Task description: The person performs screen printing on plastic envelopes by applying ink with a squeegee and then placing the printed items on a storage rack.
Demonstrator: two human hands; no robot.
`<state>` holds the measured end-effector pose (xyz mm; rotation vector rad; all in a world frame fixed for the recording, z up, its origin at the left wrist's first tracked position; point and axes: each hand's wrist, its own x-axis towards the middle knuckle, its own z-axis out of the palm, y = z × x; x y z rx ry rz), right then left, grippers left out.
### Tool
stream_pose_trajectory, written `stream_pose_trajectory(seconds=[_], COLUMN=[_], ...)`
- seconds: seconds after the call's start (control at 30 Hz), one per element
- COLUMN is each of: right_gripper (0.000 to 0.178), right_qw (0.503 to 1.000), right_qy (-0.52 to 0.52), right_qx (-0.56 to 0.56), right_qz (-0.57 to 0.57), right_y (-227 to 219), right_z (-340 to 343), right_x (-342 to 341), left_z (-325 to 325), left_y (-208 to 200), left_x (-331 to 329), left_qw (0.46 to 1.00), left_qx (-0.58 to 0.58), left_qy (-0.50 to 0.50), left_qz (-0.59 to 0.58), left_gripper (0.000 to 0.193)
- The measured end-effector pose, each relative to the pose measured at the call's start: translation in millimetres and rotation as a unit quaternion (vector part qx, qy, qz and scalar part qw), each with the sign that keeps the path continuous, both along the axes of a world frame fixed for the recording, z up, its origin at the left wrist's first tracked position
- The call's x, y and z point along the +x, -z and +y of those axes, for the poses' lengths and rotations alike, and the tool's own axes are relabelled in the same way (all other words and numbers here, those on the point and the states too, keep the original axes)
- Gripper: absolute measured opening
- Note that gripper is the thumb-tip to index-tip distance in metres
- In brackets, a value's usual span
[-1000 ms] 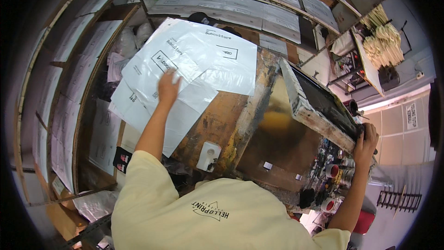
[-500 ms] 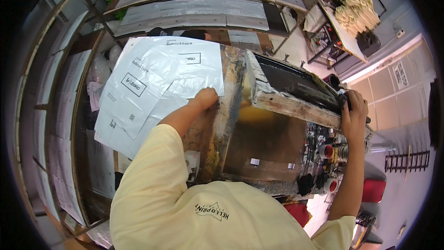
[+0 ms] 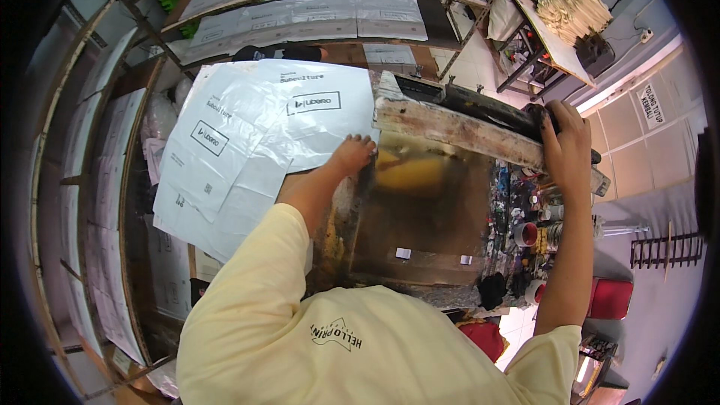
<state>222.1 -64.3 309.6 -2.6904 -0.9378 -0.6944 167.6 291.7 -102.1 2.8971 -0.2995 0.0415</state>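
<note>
White printed plastic bags [image 3: 247,131] lie overlapping on a board at the left. My left hand [image 3: 354,154] is closed at the lower right corner of the uppermost bag, beside the stained board edge. My right hand [image 3: 568,133] is wrapped round the right end of a screen printing frame [image 3: 457,127], tilted up above the printing board. A long black squeegee-like bar [image 3: 491,109] rests in the frame and reaches that hand. Below the frame lies the brown, shiny printing board [image 3: 427,217] with two small pale tabs [image 3: 403,253] near its front edge.
Ink-stained cans and an open red ink pot [image 3: 526,235] line the board's right side, near a black cloth [image 3: 492,290]. Racks of printed bags [image 3: 315,11] stand behind and at the left. A table with piled cream cloth [image 3: 574,11] is at the far right.
The screen frame has tipped up more steeply. My left hand has shifted right with the top bag, which now lies flatter with its print showing. The view has moved slightly.
</note>
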Motion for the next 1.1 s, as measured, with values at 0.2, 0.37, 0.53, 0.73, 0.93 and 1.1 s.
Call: stream_pose_trajectory(seconds=[0.2,0.37,0.53,0.73,0.93,1.1], right_gripper=[0.041,0.043,0.042,0.042,0.045,0.045], right_qw=[1.000,1.000,0.999,0.998,0.999,0.999], right_qy=[-0.009,-0.019,-0.017,-0.019,-0.015,-0.016], right_qx=[0.006,0.016,0.016,0.017,0.025,0.023], right_qz=[0.004,-0.010,-0.028,-0.049,-0.038,-0.039], right_y=[3,11,15,18,17,15], right_z=[-9,-14,-14,-14,-15,-17], right_x=[17,27,23,23,25,28], left_z=[-101,-169,-234,-230,-206,-207], left_y=[-3,7,5,-75,-32,-17], left_x=[-27,-61,-114,-114,-26,-16], left_qw=[1.000,0.999,0.995,0.980,0.925,0.964], left_qx=[-0.003,-0.034,-0.069,-0.071,-0.076,0.009], left_qy=[-0.023,-0.007,0.063,0.055,-0.359,-0.221], left_qz=[0.008,-0.012,-0.022,0.176,0.101,0.148], left_gripper=[0.032,0.036,0.037,0.035,0.091,0.092])
